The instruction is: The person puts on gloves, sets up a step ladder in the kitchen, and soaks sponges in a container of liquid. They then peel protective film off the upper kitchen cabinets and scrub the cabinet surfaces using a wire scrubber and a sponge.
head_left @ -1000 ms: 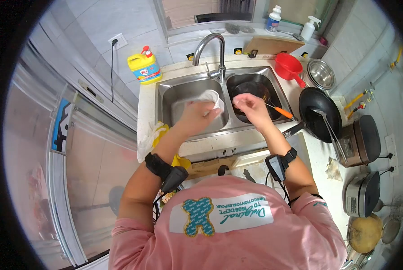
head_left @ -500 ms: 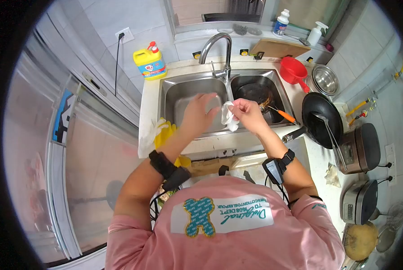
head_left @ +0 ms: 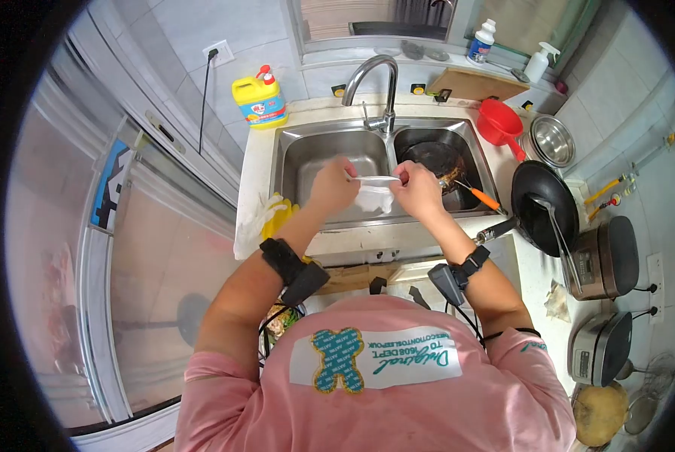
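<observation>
Between my two hands a thin white stretchy bag hangs over the front of the left sink basin. Its rim is pulled taut, and the lower part sags, partly see-through. My left hand pinches one end of the rim. The other end is gripped by the fingers of my right hand, near the divider between the basins. A dark pan lies in the right basin, with an orange-handled tool leaning out over the edge.
The faucet rises behind the basins. A yellow detergent jug stands back left; yellow gloves lie front left. On the right are a red dipper, metal bowls, a black wok and two cookers.
My left hand has closed on the white bag, which was crumpled in my right hand. The bag's rim is now stretched out between both hands. The view has shifted slightly.
</observation>
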The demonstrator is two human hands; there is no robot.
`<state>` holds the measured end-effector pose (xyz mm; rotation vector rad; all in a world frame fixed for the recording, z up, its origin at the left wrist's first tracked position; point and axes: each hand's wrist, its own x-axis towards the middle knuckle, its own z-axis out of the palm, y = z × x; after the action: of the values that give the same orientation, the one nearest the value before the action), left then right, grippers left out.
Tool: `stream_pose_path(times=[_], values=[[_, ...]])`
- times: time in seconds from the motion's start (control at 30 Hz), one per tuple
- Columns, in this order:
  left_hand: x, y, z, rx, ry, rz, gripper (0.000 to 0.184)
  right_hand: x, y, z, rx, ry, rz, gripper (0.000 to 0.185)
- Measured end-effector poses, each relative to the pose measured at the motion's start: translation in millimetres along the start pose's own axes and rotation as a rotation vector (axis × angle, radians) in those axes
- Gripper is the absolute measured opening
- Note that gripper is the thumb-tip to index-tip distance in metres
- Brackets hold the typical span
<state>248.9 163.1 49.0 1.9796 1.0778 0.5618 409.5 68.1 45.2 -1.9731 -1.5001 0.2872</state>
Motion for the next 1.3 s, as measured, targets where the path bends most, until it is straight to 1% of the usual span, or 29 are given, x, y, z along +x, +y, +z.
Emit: stream_pose_path(times=[0.03,0.07,0.1,0.13,0.17,0.2,0.27,0.3,0.37,0.4,0.47,0.5,0.57,0.6,0.67,0.7,0.73,0.8,0.87,0.93,0.97,1.0,1.07,1.1,1.13,1.2,1.23,1.27,1.3], values=[[-1.9,-3.2,5.7,0.175,0.045,0.107,0.017,1.5,-2.2,1.0,-0.029,0.025,0.073,0.015],[-2.0,-6.5,10.4,0.350,0.091,0.213,0.019,2.6,-3.2,3.0,-0.028,0.026,0.076,0.015],[-2.7,-4.1,11.3,0.350,0.088,0.211,0.019,3.1,-2.4,6.8,0.509,-0.106,0.237,0.019],[-2.5,-1.7,11.7,0.071,-0.087,0.037,0.020,3.8,-0.2,10.4,1.047,-0.238,0.395,0.023],[-1.6,0.8,11.4,-0.210,-0.257,-0.138,0.021,8.0,5.0,16.0,0.982,-0.175,0.325,0.025],[2.7,0.7,9.7,-0.211,-0.257,-0.140,0.021,11.8,10.6,16.7,0.981,-0.177,0.327,0.025],[14.9,0.8,2.2,-0.575,-0.325,-0.522,0.035,18.7,23.8,14.0,0.217,0.000,-0.136,0.019],[19.3,-2.1,1.1,-0.576,-0.326,-0.522,0.035,22.5,31.4,18.1,0.215,0.000,-0.135,0.019],[28.1,-9.8,1.6,-0.397,-0.306,-0.440,0.042,32.0,43.6,25.9,0.423,-0.181,-0.086,0.018],[30.5,-11.0,2.3,-0.399,-0.301,-0.440,0.042,36.4,42.9,24.8,0.422,-0.183,-0.091,0.018],[35.6,-13.0,1.8,-0.382,-0.258,-0.371,0.041,46.5,39.6,23.9,0.636,-0.310,0.160,0.020],[39.9,-15.7,2.5,-0.377,-0.254,-0.369,0.041,52.3,39.9,25.9,0.640,-0.309,0.156,0.020],[50.6,-20.3,6.3,-0.541,-0.314,-0.417,0.033,65.1,41.4,30.0,0.683,-0.347,0.236,0.022],[57.2,-23.8,9.5,-0.541,-0.310,-0.413,0.033,71.2,39.4,29.3,0.682,-0.346,0.230,0.022],[69.8,-32.2,16.3,-0.509,-0.274,-0.497,0.026,82.4,35.3,30.5,0.677,-0.478,0.264,0.019],[76.7,-39.7,20.4,-0.513,-0.264,-0.497,0.026,89.0,35.3,32.6,0.641,-0.485,0.226,0.023],[83.5,-46.2,23.9,-0.591,-0.248,-0.507,0.024,97.5,38.2,35.6,0.636,-0.494,0.215,0.023],[97.4,-58.3,27.0,-0.672,-0.215,-0.517,0.025,118.5,44.4,48.5,0.654,-0.379,0.302,0.028],[108.2,-67.0,29.1,-0.821,-0.137,-0.514,0.021,149.6,68.5,72.3,0.603,-0.382,0.287,0.031],[119.0,-78.9,32.0,-0.776,-0.108,-0.531,0.021,175.8,81.5,87.6,0.653,-0.292,0.323,0.033],[123.7,-85.3,33.2,-0.732,-0.089,-0.544,0.020,193.2,87.5,95.1,0.613,-0.338,0.358,0.038],[128.1,-90.0,32.9,-0.731,-0.084,-0.549,0.020,211.9,93.9,101.7,0.617,-0.344,0.356,0.038],[139.2,-97.4,28.8,-0.713,-0.128,-0.526,0.022,245.2,104.6,115.7,0.398,-0.384,0.317,0.044],[148.4,-99.2,24.0,-0.706,-0.125,-0.521,0.022,258.3,104.7,124.0,0.303,-0.306,0.315,0.046],[156.3,-101.2,21.5,-0.693,-0.133,-0.503,0.022,274.0,104.5,132.0,0.306,-0.304,0.311,0.046],[163.7,-111.5,27.0,-0.693,-0.151,-0.489,0.021,293.3,106.2,146.0,0.170,-0.351,0.419,0.047],[168.7,-119.1,29.6,-0.733,-0.147,-0.459,0.019,294.1,108.0,152.0,0.159,-0.368,0.423,0.047],[172.8,-132.1,32.3,-0.758,-0.141,-0.491,0.019,292.7,109.7,164.7,0.188,-0.445,0.391,0.045],[179.3,-131.1,32.1,-0.703,-0.159,-0.492,0.019,289.4,109.5,164.1,0.225,-0.499,0.361,0.043]])
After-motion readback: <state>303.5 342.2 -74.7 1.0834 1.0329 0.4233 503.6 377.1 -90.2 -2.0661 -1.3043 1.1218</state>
